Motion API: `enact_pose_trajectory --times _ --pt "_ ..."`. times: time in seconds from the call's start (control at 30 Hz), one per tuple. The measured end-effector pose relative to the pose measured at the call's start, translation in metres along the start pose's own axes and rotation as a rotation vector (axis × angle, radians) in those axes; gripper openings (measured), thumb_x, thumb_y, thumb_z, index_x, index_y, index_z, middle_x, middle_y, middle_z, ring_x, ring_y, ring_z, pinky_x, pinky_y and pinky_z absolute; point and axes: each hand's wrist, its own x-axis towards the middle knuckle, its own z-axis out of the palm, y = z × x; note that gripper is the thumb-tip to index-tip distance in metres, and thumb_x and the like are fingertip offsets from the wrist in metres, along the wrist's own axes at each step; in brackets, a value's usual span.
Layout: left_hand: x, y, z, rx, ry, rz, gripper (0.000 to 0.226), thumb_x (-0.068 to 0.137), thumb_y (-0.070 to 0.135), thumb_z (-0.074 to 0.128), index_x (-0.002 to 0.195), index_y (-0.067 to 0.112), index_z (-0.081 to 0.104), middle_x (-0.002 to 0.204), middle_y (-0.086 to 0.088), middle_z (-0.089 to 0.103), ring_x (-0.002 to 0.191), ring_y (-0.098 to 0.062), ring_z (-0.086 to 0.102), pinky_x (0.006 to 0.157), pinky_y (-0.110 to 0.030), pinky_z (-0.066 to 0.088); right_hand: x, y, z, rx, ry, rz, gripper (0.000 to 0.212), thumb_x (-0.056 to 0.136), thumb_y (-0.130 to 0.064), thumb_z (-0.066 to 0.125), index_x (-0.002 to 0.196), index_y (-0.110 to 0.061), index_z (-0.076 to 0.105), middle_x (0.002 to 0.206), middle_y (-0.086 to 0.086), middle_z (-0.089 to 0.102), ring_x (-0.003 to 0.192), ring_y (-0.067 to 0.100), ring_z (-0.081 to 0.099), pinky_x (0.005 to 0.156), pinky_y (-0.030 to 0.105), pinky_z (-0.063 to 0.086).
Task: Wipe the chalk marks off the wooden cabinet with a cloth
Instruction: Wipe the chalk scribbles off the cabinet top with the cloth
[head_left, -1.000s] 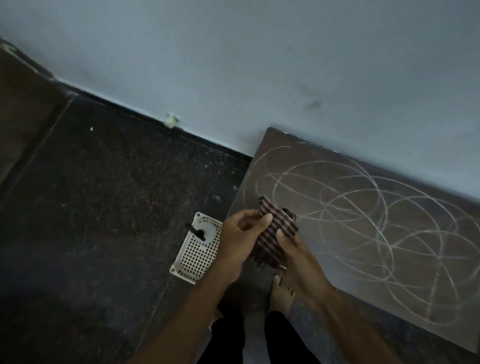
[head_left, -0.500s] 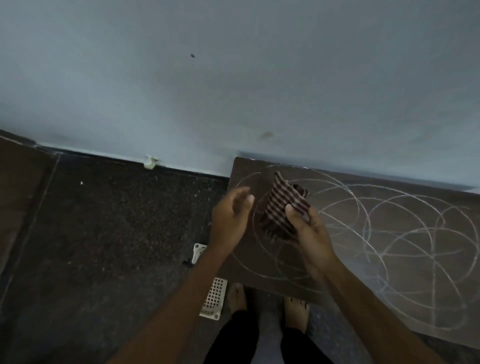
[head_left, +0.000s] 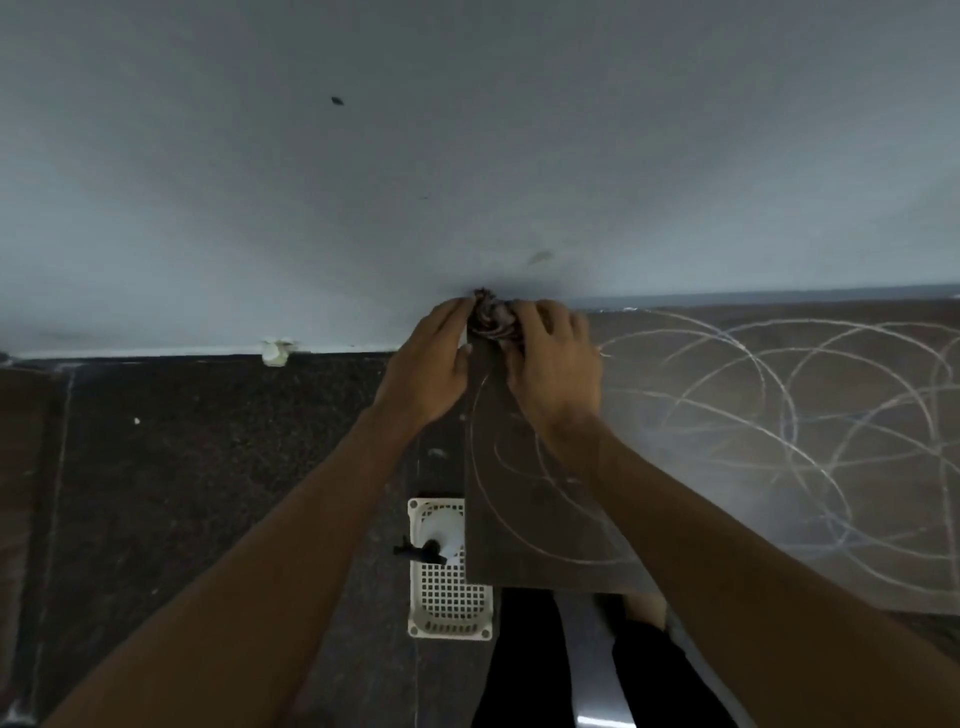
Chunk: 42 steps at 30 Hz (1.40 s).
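- at the far left corner of the cabinet top, hard against the wall: cloth (head_left: 491, 317), checked, dark. now a tight wad. a second ago it was a loose fold held above the near part of the top.
- chalk marks (head_left: 779, 449): looping white lines across the whole top, the same loops as a second ago. none looks wiped. a pale haze lies near the right forearm; chalk dust or glare, cannot tell.
- cabinet (head_left: 498, 467): brown wooden top, back edge along the wall.
- right hand (head_left: 553, 364): fingers curled over the wad, clamped on it, at or just above the wood. half a second ago it carried the cloth alone in mid air.
- left hand (head_left: 431, 369): fingertips against the left side of the wad. half a second ago it was open and apart from the cloth. whether it now pinches or only steadies, cannot tell.
- judgement: the cloth has gone from being folded to being set at a starting corner. the wiping proper looks about to begin, with all the marks left to clear.
- basket (head_left: 449, 597): white plastic, perforated, on the floor beside the cabinet's left edge. holds a small dark item, not identifiable.
- floor (head_left: 208, 467): dark, speckled.
- wall (head_left: 467, 156): pale, a few small spots. a small white lump sits at its base, well left of the hands.
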Motion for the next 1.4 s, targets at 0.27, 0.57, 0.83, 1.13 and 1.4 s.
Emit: enact_pose_trajectory --times 0.27,0.57,0.83,1.13,1.4 --pt "0.002 -0.028 0.004 0.052 -0.055 0.107 0.061 0.091 -0.001 0.048 0.152 0.005 0.042 0.158 -0.012 0.040 0.144 -0.029 0.042 0.113 -0.047 0.044 -0.006 -0.014 0.029 -0.157 0.019 -0.015 0.031 0.090 -0.038 0.060 0.115 -0.018 0.063 0.127 0.006 0.061 0.106 0.035 0.050 0.082 0.047 0.052" --pt "0.010 -0.032 -0.006 0.067 -0.001 0.221 0.049 0.099 0.007 0.043 0.147 0.006 0.050 0.155 -0.009 0.046 0.142 -0.024 0.045 0.112 -0.038 0.043 -0.012 -0.008 0.043 -0.325 -0.049 -0.163 0.052 0.088 -0.022 0.066 0.138 -0.016 0.054 0.141 0.015 0.053 0.114 0.040 0.050 0.093 0.051 0.049" --pt "0.009 -0.032 -0.010 0.121 -0.158 0.275 0.052 0.100 0.002 0.048 0.152 0.005 0.042 0.159 -0.009 0.039 0.147 -0.022 0.037 0.117 -0.025 0.026 -0.054 0.017 0.022 -0.318 -0.198 -0.287 0.060 0.078 -0.025 0.075 0.134 -0.016 0.058 0.141 0.012 0.053 0.123 0.039 0.049 0.097 0.052 0.049" --pt "0.026 -0.023 -0.013 0.074 -0.160 0.111 0.057 0.095 0.005 0.043 0.152 0.008 0.043 0.152 -0.015 0.048 0.135 -0.034 0.050 0.108 -0.053 0.046 0.002 -0.006 0.020 -0.272 -0.179 -0.134 0.043 0.083 -0.021 0.070 0.124 -0.014 0.065 0.125 0.012 0.062 0.114 0.039 0.051 0.079 0.048 0.056" --pt "0.014 -0.019 -0.013 0.174 -0.068 0.239 0.058 0.086 0.013 0.031 0.133 -0.004 0.060 0.133 -0.022 0.062 0.120 -0.039 0.062 0.092 -0.052 0.057 0.024 -0.010 0.035 -0.276 -0.094 -0.131 0.037 0.085 -0.018 0.068 0.121 -0.015 0.066 0.117 0.010 0.062 0.110 0.037 0.052 0.079 0.046 0.055"
